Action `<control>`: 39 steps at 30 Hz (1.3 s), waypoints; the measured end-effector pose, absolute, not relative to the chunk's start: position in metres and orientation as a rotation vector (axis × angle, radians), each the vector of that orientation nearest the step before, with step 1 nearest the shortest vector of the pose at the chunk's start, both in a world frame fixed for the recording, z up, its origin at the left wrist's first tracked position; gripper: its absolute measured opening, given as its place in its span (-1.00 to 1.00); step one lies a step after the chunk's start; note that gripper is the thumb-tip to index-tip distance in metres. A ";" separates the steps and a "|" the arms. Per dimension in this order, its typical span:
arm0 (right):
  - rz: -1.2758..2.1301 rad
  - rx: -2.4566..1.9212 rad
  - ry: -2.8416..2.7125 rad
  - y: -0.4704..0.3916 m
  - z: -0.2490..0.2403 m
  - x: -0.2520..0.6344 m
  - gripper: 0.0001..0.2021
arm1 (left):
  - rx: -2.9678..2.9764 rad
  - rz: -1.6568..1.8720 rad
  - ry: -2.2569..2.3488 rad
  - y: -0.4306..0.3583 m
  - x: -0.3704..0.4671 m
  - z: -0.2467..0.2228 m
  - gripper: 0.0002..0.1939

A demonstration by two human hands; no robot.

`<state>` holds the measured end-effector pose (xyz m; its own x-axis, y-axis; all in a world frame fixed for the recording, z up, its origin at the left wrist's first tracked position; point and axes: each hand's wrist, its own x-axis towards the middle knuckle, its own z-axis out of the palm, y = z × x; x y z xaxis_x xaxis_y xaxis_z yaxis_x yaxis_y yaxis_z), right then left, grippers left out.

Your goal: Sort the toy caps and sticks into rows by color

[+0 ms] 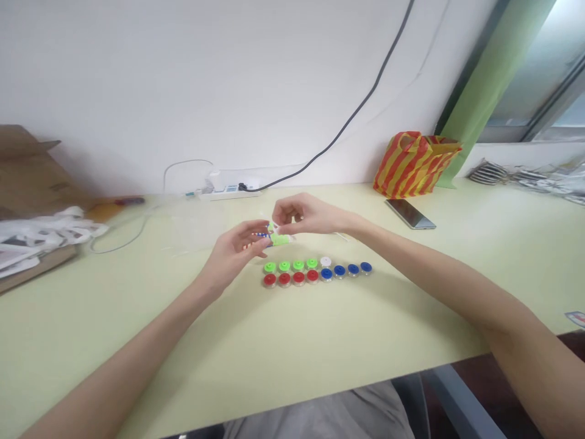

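Over the pale green table (292,347), my left hand (237,249) is curled, thumb and fingers close round a small clear and colourful item (262,235). My right hand (301,213) touches it from the other side, its thumb and forefinger pinched at a small whitish piece too small to name. Behind and below the fingers shows a bright green item (280,239). Just in front of both hands stand two rows of small round containers: several green-topped (284,266), one white-topped (325,261), several red-topped (284,279) and several blue-topped (339,271).
A power strip (228,192) with a black cable lies by the wall. A striped red and yellow bag (414,164) and a phone (410,214) are at the right back. At the left are a cardboard box (36,177) and white plastic pieces (46,235).
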<state>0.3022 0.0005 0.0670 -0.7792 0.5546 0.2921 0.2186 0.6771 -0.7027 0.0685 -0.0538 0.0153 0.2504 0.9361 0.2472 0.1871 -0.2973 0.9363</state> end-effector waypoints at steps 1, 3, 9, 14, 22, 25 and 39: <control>0.969 -0.580 -2.346 -0.005 0.064 0.295 -0.87 | 1.690 1.111 1.031 -0.055 0.069 0.015 -0.55; 1.068 -0.565 -2.250 -0.013 0.058 0.285 -0.88 | 1.703 1.119 1.020 -0.056 0.070 0.014 -0.58; 1.224 -0.582 -2.102 -0.014 0.051 0.280 -0.84 | 1.780 1.228 1.029 -0.058 0.070 0.015 -0.61; 1.382 -0.591 -2.063 -0.017 0.053 0.281 -0.76 | 1.838 1.183 0.966 -0.057 0.066 0.019 -0.73; 1.537 -0.525 -1.998 -0.020 0.056 0.280 -0.75 | 1.809 1.121 0.902 -0.054 0.058 0.026 -0.71; 1.393 -0.555 -2.046 -0.011 0.057 0.285 -0.79 | 1.790 1.133 0.971 -0.050 0.056 0.024 -0.69; 0.062 -0.863 -2.806 0.062 0.008 0.324 -0.73 | 1.741 1.186 1.064 -0.045 0.061 0.011 -0.65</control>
